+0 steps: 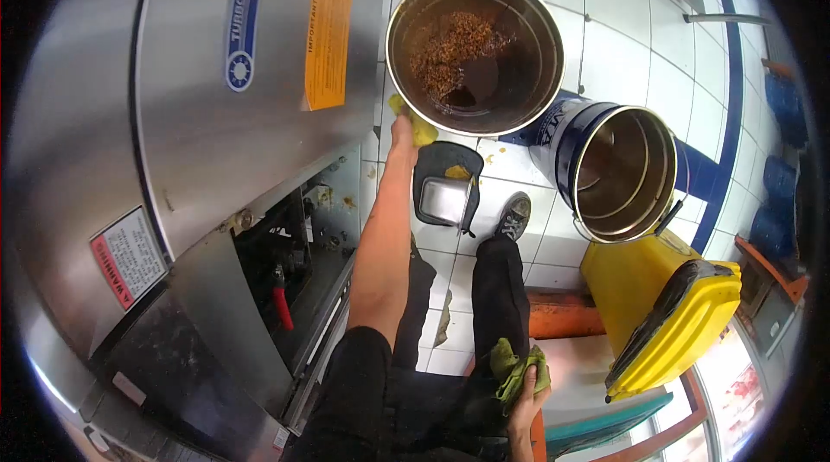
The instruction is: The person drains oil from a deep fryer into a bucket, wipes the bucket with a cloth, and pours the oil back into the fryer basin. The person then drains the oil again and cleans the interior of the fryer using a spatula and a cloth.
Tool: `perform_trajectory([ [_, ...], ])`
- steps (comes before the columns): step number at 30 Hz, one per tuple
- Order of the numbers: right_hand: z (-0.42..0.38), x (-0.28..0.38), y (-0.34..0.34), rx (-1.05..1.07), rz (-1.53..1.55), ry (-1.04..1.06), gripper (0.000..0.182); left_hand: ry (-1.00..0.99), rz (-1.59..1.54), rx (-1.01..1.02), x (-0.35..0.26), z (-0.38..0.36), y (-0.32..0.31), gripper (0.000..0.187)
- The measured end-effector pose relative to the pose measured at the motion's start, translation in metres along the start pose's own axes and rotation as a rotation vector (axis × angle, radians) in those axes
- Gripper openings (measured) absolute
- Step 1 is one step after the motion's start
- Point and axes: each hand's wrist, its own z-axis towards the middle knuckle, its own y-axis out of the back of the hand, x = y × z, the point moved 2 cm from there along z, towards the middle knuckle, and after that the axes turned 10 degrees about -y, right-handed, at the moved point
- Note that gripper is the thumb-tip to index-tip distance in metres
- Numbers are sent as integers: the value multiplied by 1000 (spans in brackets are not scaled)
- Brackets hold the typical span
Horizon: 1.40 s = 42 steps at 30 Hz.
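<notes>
A large metal bucket (545, 73) holds dark brown liquid with crumbly brown bits gathered on one side. Stretched forward, my left hand (403, 132) grips a yellow-green cloth (423, 130) at the bucket's lower left side, just under the rim. Back near my right thigh, my right hand (527, 406) is closed around a crumpled green cloth (510, 370). On the floor below the bucket lies a black dustpan-like piece (446, 159) with a small metal tray (444, 200) on it.
A blue-and-white bucket (566, 146) leans tilted at the right, its mouth towards me. Beside it stands a yellow bin (674, 315) with a lid. At left, a steel fryer cabinet (233, 142) has its lower compartment exposed, a red handle (283, 306) inside. My shoe (514, 216) rests on white tiles.
</notes>
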Motion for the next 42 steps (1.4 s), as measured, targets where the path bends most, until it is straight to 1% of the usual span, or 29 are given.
perform_trajectory([
  [2, -4, 0, 4, -7, 28, 46, 31, 16, 15, -36, -12, -19, -4, 49],
  [4, -10, 2, 8, 16, 58, -28, 29, -153, 165, -12, -39, -48, -14, 49],
  [5, -11, 3, 9, 19, 62, -20, 29, -292, 184, -83, -44, -56, -21, 48],
  [6, -12, 4, 10, 15, 72, -21, 28, -297, 182, -79, -47, -63, -26, 48],
  [8, -18, 5, 13, 14, 81, -27, 28, -515, 501, -180, -57, -83, -24, 45],
  [9, -20, 7, 14, 30, 63, -18, 34, -786, 730, -148, -64, -89, -23, 42],
  [10, -19, 9, 15, 44, 48, -6, 42, -793, 723, -144, -66, -95, -24, 42],
  [12, -19, 8, 19, 65, 65, 16, 42, -851, 953, -200, -83, -113, -29, 41],
  [14, -18, 1, 23, 56, 48, 14, 42, -920, 955, -241, -99, -120, -42, 40],
  [16, -19, 0, 25, 48, 59, 26, 42, -1006, 1002, -84, -120, -126, -62, 41],
  [18, -21, 5, 25, 39, 68, 44, 42, -1081, 1023, -85, -140, -132, -86, 39],
  [20, -27, 11, 27, 65, 115, -6, 41, -1142, 926, 5, -158, -136, -109, 37],
  [21, -27, 12, 29, 64, 119, 0, 41, -1202, 964, -76, -161, -130, -113, 33],
  [22, -27, 12, 31, 68, 104, 24, 42, -1207, 956, -73, -167, -128, -115, 33],
  [24, -25, 11, 36, 62, 96, 43, 42, -1070, 802, 82, -185, -134, -127, 30],
  [25, -24, 10, 38, 45, 97, 44, 43, -1104, 763, 143, -189, -141, -138, 27],
  [27, -27, 9, 40, 24, 106, 68, 45, -1004, 922, 266, -192, -151, -155, 30],
  [28, -31, 12, 43, 40, 92, 35, 45, -924, 1030, 263, -186, -142, -158, 36],
  [29, -34, 16, 45, 59, 117, -7, 45, -876, 985, 256, -173, -126, -158, 40],
  [30, -35, 21, 41, 79, 150, -39, 45, -766, 970, 338, -182, -140, -167, 43],
  [32, -40, 26, 35, 77, 180, -29, 43, -442, 947, 417, -185, -152, -177, 47],
  [33, -39, 23, 38, 80, 174, -25, 44, -363, 767, 516, -174, -145, -177, 51],
  [34, -39, 20, 44, 79, 165, -21, 45, -333, 843, 433, -157, -121, -178, 55],
  [36, -34, -1, 54, 142, 148, -83, 45, -333, 897, 295, -168, -156, -188, 62],
  [38, -34, -10, 60, 101, 177, -100, 45, -321, 971, 284, -169, -153, -189, 67],
  [39, -41, -2, 60, 41, 152, -96, 44, -304, 898, 220, -169, -160, -185, 71],
  [40, -43, -5, 64, 20, 167, -84, 44, -402, 968, 191, -166, -165, -177, 71],
  [41, -38, -10, 64, 31, 159, -21, 41, -428, 789, 165, -161, -173, -171, 64],
  [42, -40, -13, 66, 39, 145, 25, 39, -404, 930, 108, -182, -200, -171, 60],
])
